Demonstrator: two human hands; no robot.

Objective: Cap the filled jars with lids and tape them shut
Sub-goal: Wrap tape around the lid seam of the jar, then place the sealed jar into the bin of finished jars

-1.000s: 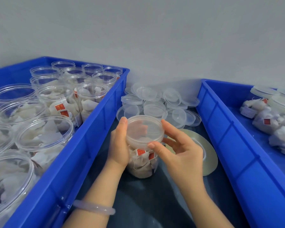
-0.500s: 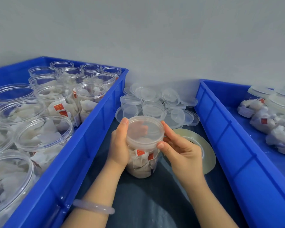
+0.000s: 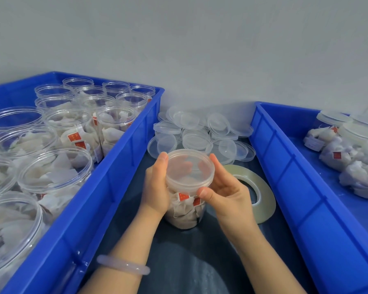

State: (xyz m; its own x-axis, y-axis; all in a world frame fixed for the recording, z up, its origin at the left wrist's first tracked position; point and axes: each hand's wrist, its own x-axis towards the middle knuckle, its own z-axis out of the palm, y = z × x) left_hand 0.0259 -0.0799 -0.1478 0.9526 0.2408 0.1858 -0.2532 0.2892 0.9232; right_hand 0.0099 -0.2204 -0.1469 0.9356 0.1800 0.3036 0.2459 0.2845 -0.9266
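While the left hand (image 3: 157,187) grips the jar (image 3: 184,211), the right hand (image 3: 225,194) clasps its lid (image 3: 189,168).

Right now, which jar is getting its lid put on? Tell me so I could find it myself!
Look at the dark strip of table between the left blue bin and the right blue bin. In the middle stands one jar with a lid on it, held between the left hand and right hand. It's the only jar outside the bins.
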